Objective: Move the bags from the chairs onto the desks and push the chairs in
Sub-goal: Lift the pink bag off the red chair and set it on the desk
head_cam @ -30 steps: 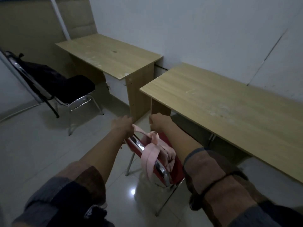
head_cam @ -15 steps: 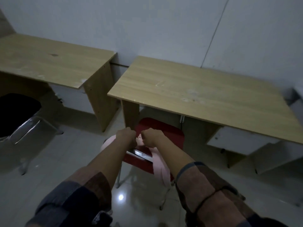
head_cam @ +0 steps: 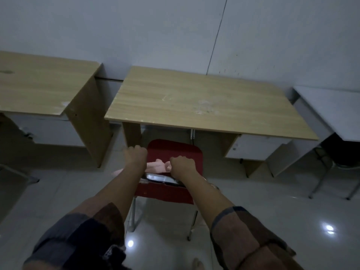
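Observation:
A red chair [head_cam: 175,152] stands in front of the middle wooden desk [head_cam: 204,102], with the front of its seat just under the desk edge. A pink bag [head_cam: 157,166] is draped over the top of the chair's backrest. My left hand [head_cam: 136,154] is a closed fist at the bag's left end, past the backrest's left corner. My right hand [head_cam: 182,166] is closed on the bag's right end, on top of the chrome rail. Most of the bag is hidden behind my hands and forearms.
A second wooden desk [head_cam: 39,88] stands to the left against the white wall. A white table [head_cam: 335,110] with metal legs is at the right, something dark beneath it. A white drawer unit [head_cam: 251,148] hangs under the middle desk's right side. The tiled floor is glossy.
My view has swung right and now faces the middle desk squarely. The red chair now faces that desk. My hands have spread slightly apart, with the pink bag showing between them.

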